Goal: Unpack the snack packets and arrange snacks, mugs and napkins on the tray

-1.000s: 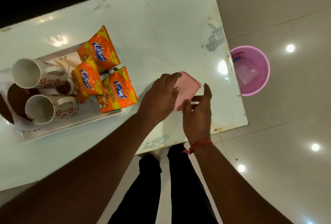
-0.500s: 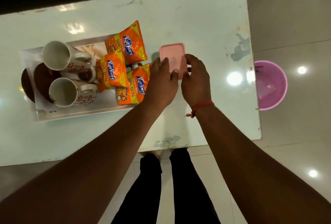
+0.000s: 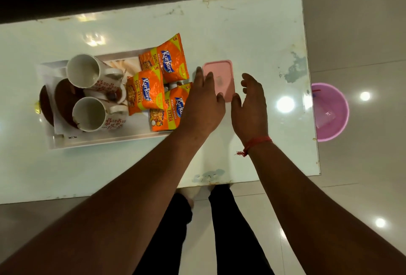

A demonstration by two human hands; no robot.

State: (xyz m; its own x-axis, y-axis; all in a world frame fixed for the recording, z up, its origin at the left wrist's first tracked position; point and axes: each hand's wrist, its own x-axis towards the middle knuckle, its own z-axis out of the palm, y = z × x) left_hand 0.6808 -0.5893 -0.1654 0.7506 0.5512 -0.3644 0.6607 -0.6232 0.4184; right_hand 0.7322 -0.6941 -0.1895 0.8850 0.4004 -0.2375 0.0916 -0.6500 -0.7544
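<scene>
A white rectangular tray (image 3: 105, 140) sits on the left part of a glossy white table (image 3: 252, 33); in it lie 3 orange Kurkure snack packets (image 3: 169, 64), unopened and overlapping one another at the tray's right end, the far one partly over the tray's rim; left of them 2 white floral mugs (image 3: 87, 72) lie on their sides, mouths toward the camera, next to 2 dark brown round plates (image 3: 63, 99) and a white napkin (image 3: 59, 129) beneath them. Just right of the packets a pink rectangular plastic lid (image 3: 219, 70) lies flat on the table; the left hand (image 3: 202, 103) has its fingers straight and spread, the tips resting on the lid's left and near part; the right hand (image 3: 250, 107) is beside the lid's right edge with relaxed, slightly bent fingers, gripping nothing, and whether it touches the lid I cannot tell; a red thread (image 3: 254, 143) circles the right wrist. On the pale tiled floor beyond the table's right end stands a pink round plastic bucket (image 3: 338, 125).
</scene>
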